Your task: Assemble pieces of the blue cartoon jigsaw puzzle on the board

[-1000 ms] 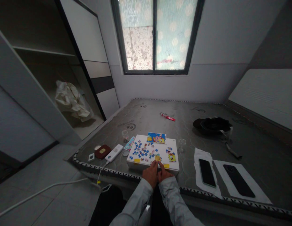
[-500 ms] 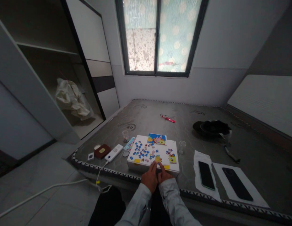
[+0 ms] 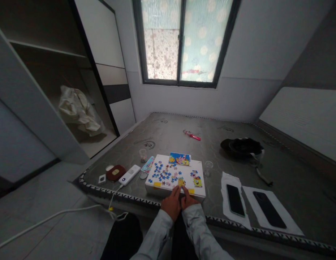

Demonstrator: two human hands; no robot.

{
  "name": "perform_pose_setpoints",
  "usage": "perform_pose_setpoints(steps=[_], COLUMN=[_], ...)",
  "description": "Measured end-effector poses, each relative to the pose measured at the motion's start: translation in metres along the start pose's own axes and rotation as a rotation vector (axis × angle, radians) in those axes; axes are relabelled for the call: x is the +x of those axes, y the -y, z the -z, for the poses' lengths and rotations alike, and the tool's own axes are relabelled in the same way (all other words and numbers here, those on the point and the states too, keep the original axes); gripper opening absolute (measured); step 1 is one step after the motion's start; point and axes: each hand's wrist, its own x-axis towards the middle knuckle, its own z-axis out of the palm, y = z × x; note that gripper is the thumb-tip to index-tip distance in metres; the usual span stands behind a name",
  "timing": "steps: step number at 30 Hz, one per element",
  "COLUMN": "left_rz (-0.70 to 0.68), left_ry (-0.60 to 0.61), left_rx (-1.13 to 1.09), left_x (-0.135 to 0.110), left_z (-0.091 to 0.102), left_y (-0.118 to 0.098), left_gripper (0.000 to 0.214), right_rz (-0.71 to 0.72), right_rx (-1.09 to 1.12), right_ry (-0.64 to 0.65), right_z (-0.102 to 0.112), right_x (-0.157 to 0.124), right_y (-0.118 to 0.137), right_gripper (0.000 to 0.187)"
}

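Hands (image 3: 180, 203) touching yellow jigsaw piece (image 3: 180, 182) on white board (image 3: 164, 190), blue pieces (image 3: 162, 172) scattered.

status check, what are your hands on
Left hand, right hand: fingertips on white rectangular puzzle board, beside yellow jigsaw piece. Whether gripping, cannot tell. Black smartphone on white cloth off right, apart from hands.

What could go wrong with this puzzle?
The left hand and right hand rest at the board's near edge, so a bump might shift it and scatter the loose pieces. The clear cup beside the board could get knocked over. The white cable hanging off the mattress could snag and tug the power bank.
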Motion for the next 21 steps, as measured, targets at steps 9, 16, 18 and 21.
perform_pose_setpoints(steps=[9,16,18,21], left_rz=[0.047,0.094,0.090,0.079], left_ry=[0.001,0.024,0.023,0.026], left_rx=[-0.013,0.020,0.017,-0.004], left_x=[-0.008,-0.009,-0.008,-0.007], left_z=[0.007,0.000,-0.002,-0.002], left_y=[-0.012,-0.016,-0.014,-0.012], left_gripper=[0.067,0.068,0.073,0.072], right_rz=[0.018,-0.013,-0.007,-0.003], right_rx=[0.024,0.022,0.026,0.020], right_ry=[-0.017,-0.020,-0.029,-0.028], right_z=[0.004,0.002,0.002,0.000], right_x=[-0.002,-0.001,-0.002,-0.002], right_y=[-0.001,-0.002,-0.002,-0.003], right_gripper=[0.052,0.052,0.053,0.054])
